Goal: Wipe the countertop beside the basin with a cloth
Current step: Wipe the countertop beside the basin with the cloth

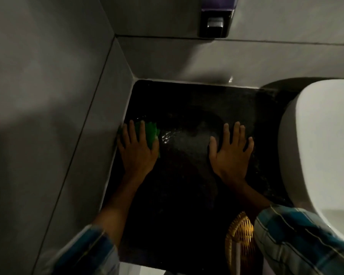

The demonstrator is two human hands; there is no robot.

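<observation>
A dark, wet countertop lies between the left wall and a white basin on the right. My left hand presses flat on a green cloth at the counter's left edge, close against the wall; most of the cloth is hidden under the palm and fingers. My right hand rests flat on the bare counter with fingers spread, a short way left of the basin, holding nothing. Wet streaks glint between the two hands.
Grey tiled walls close the counter on the left and at the back. A dark dispenser hangs on the back wall above. A yellow woven basket stands at the counter's near edge, by my right sleeve.
</observation>
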